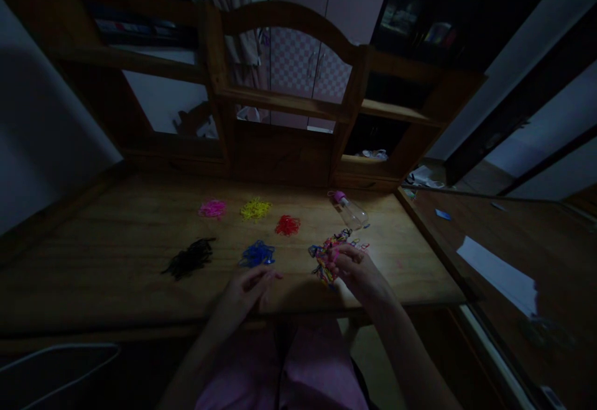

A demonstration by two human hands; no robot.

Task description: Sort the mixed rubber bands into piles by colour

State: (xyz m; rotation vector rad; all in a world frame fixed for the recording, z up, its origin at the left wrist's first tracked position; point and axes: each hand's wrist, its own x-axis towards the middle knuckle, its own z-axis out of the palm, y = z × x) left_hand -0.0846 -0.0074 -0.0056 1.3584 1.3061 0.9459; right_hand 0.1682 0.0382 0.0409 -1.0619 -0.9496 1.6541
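Note:
On a wooden desk point(116, 260) lie small piles of coloured clips sorted by colour: pink point(212, 209), yellow point(255, 209), red point(287, 225), blue point(257, 253) and black point(190, 257). A mixed multicoloured pile point(326, 253) lies to the right. My right hand point(352, 268) rests on the mixed pile with its fingers curled into it. My left hand point(249, 290) hovers just below the blue pile, fingers pinched together; whether anything is in them is too dim to make out.
A clear plastic bottle with a pink cap point(351, 209) lies behind the mixed pile. A wooden shelf unit point(284, 105) stands at the desk's back. To the right, a second dark surface holds a white sheet point(499, 273). The room is dim.

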